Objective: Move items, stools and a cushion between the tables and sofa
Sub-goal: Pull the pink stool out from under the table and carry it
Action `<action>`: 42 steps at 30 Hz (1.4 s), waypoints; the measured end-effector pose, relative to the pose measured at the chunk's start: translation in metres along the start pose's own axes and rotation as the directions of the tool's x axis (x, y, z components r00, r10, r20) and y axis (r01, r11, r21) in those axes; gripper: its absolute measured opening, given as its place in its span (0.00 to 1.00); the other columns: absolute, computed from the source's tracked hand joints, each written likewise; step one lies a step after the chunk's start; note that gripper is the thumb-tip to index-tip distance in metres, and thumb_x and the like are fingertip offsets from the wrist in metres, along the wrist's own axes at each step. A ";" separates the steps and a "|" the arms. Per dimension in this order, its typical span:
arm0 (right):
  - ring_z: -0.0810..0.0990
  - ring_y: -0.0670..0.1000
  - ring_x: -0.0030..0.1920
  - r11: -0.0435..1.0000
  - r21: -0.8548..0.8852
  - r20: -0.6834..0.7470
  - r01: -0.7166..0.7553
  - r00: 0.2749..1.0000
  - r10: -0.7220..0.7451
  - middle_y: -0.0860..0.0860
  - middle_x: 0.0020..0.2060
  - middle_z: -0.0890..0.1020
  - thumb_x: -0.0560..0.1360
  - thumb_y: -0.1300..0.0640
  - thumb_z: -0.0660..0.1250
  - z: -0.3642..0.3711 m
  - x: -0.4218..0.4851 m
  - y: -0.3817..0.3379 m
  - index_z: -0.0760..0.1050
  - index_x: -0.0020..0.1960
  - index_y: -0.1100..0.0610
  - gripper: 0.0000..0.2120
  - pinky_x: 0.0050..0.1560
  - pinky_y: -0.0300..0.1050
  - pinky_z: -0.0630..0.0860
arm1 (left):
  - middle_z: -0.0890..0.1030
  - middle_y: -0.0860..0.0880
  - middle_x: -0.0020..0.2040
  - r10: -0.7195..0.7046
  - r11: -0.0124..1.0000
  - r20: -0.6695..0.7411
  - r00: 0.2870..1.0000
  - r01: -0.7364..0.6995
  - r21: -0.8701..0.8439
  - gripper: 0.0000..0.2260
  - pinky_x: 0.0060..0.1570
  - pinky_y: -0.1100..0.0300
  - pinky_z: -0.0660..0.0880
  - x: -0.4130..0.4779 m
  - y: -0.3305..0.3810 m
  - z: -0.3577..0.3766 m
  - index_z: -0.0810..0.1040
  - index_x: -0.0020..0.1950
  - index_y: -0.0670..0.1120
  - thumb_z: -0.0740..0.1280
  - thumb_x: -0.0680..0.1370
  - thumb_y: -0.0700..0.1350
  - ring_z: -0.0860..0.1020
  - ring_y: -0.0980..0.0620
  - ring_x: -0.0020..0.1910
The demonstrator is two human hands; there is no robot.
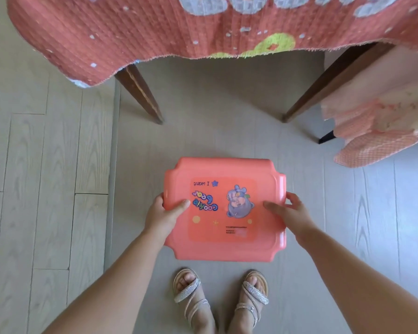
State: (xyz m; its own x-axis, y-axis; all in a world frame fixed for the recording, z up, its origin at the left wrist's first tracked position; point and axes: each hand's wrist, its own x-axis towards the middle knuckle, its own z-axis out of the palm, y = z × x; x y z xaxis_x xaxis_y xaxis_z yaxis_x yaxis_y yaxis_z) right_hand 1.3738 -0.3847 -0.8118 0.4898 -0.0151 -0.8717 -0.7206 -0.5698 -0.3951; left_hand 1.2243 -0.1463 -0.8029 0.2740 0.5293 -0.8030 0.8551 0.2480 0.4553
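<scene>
Stool: we are holding a coral-pink plastic stool (225,208), looking straight down on its rectangular seat with notched corners and a raised rim.
Print: the seat is carrying a paler panel with a blue cartoon bear, a star and the words "I want" and "Cookie Bear", all reading upside down to us.
Left hand: our left hand (163,214) is gripping the seat's left edge, thumb lying on top, fingers curling under the rim.
Right hand: our right hand (291,213) is clamping the right edge, thumb on top, fingers wrapping the rim.
Place: the stool is sitting just ahead of our sandalled feet (187,289), over the grey floor (58,165), short of the wooden table legs (140,95); we cannot tell whether it is resting down or lifted.
Surroundings: a red quilted cloth (155,27) is hanging over the legs; pink checked fabric (377,131) is drooping at the right.
</scene>
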 end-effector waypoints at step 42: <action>0.75 0.52 0.49 0.889 -0.272 -0.110 0.369 0.905 -0.410 0.53 0.59 0.77 0.72 0.53 0.68 -0.104 -0.328 -0.220 0.63 0.71 0.54 0.30 0.48 0.44 0.69 | 0.68 0.41 0.72 0.176 0.972 0.000 0.984 -0.174 -0.156 0.34 0.64 0.59 0.64 -0.301 0.225 -0.099 0.63 0.73 0.39 0.73 0.72 0.46 0.70 0.46 0.69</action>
State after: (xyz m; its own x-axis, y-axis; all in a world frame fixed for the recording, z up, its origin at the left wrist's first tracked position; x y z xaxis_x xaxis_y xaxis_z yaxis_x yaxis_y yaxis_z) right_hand 1.4226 -0.3397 -0.4093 0.7927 0.1300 -0.5956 -0.3260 -0.7352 -0.5943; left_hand 1.2907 -0.1696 -0.4210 0.4203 0.5649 -0.7101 0.7151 0.2755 0.6425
